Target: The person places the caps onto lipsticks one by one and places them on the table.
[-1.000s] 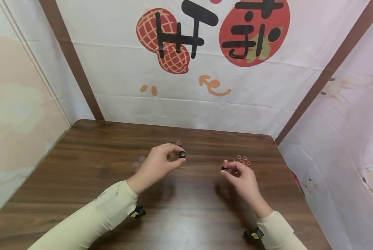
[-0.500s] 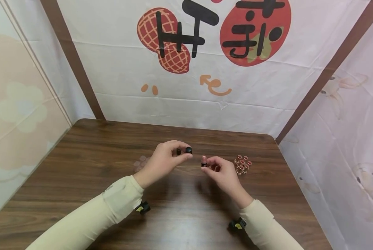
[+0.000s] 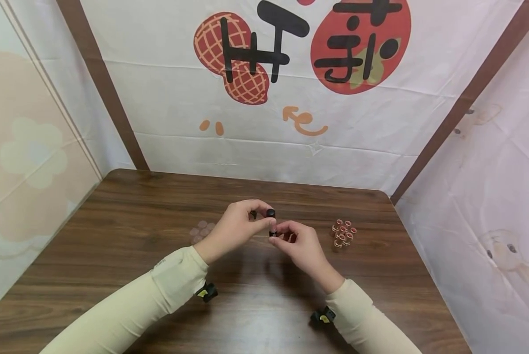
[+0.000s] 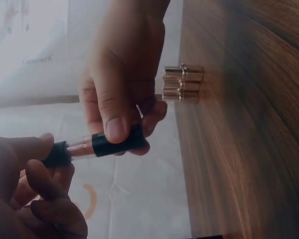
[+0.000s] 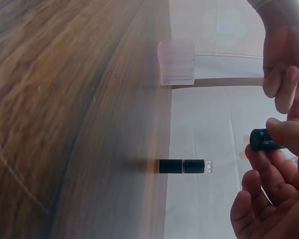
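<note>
My left hand [image 3: 235,226] pinches a small black cap [image 3: 270,213] between thumb and fingers. Just below it, my right hand [image 3: 303,244] pinches the black base of a lipstick tube [image 3: 272,234], its pinkish upper part pointing at the cap. In the left wrist view the pink part spans the short gap between black cap [image 4: 57,154] and black base [image 4: 118,143], lined up end to end and right at the cap's edge. Another black tube [image 5: 183,166] with a clear tip stands upright on the table behind my left fingers, mostly hidden in the head view.
Several gold cylinders with reddish tops [image 3: 344,233] stand grouped on the right of the wooden table [image 3: 158,206]. Left of my left hand is a cluster of clear pinkish pieces [image 3: 201,230], partly covered by that hand. A printed white cloth [image 3: 246,157] hangs behind the table.
My right hand has carried the lipstick tube leftward from beside the gold cylinders to under the cap. My left hand has shifted slightly right, and the two parts now meet in view.
</note>
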`<move>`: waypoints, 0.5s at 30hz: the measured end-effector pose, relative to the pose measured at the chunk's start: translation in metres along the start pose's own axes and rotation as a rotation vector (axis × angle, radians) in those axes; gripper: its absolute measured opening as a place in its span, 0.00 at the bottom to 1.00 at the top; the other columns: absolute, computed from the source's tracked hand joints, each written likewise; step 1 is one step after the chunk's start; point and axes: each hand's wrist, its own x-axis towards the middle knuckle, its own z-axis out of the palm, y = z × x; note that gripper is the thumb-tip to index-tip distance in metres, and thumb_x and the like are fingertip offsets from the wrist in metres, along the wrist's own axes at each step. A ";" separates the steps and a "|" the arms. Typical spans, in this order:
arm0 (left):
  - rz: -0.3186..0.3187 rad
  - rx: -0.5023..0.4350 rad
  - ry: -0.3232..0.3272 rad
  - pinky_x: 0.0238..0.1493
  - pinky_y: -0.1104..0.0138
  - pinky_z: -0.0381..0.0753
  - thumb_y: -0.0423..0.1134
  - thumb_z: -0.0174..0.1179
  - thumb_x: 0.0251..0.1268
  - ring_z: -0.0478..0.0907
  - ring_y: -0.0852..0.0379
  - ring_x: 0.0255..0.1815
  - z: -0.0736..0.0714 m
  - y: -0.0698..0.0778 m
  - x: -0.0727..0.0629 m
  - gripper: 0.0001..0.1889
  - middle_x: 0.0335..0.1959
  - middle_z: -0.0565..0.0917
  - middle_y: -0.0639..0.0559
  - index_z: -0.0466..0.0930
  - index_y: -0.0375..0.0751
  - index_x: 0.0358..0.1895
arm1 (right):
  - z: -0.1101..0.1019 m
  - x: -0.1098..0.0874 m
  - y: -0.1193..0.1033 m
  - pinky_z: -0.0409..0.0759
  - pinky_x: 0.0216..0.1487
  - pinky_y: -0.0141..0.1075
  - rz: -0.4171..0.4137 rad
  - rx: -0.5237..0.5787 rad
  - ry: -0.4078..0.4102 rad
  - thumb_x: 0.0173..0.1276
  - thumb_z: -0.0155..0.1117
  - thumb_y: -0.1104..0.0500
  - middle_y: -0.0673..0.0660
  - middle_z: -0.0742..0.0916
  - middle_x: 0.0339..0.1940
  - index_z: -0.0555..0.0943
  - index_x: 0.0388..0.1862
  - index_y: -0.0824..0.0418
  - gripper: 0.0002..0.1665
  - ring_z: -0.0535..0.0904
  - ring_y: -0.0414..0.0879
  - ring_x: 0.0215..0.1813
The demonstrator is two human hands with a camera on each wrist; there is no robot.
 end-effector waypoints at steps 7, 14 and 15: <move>-0.004 -0.030 -0.026 0.26 0.66 0.73 0.45 0.70 0.67 0.75 0.55 0.25 0.000 -0.002 0.000 0.06 0.36 0.86 0.60 0.87 0.54 0.44 | 0.004 0.000 -0.003 0.78 0.32 0.34 -0.012 0.014 0.003 0.64 0.78 0.52 0.43 0.87 0.30 0.87 0.39 0.47 0.08 0.79 0.42 0.31; -0.005 -0.008 -0.021 0.33 0.64 0.78 0.44 0.71 0.67 0.79 0.57 0.31 0.000 -0.003 -0.002 0.06 0.36 0.85 0.59 0.87 0.52 0.44 | 0.005 0.000 -0.008 0.77 0.31 0.33 -0.019 0.023 0.009 0.65 0.77 0.52 0.43 0.87 0.31 0.87 0.40 0.47 0.08 0.78 0.42 0.30; -0.007 -0.006 -0.021 0.33 0.64 0.79 0.44 0.70 0.67 0.79 0.56 0.31 0.000 -0.003 -0.003 0.06 0.36 0.85 0.59 0.87 0.52 0.44 | 0.005 0.001 -0.009 0.77 0.31 0.33 -0.023 0.023 0.009 0.65 0.77 0.52 0.43 0.87 0.31 0.87 0.40 0.47 0.08 0.78 0.42 0.30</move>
